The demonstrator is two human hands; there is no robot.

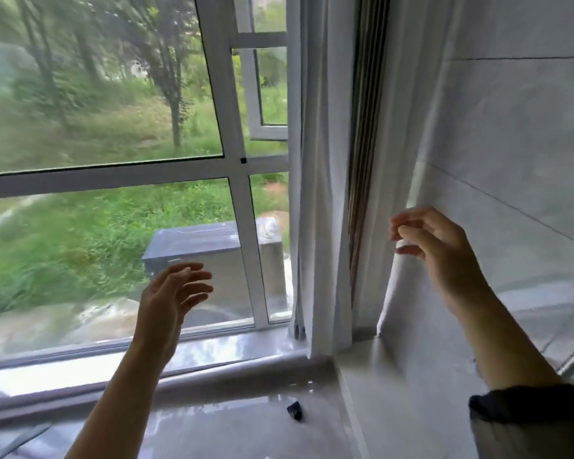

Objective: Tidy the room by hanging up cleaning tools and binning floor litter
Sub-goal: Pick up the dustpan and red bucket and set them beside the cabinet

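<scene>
My left hand (171, 296) is raised in front of the lower window pane, fingers spread and relaxed, holding nothing. My right hand (434, 246) is up beside the white curtain (325, 193), fingers loosely bent and close to the curtain's edge fold; I cannot see it holding anything. A small dark object (295, 410) lies on the glossy floor below the window ledge. No cleaning tool or bin is in view.
A white-framed window (236, 167) looks out on grass and trees, with one pane swung open outward. A glossy sill (212, 352) runs below it. Grey tiled wall (511, 127) fills the right side.
</scene>
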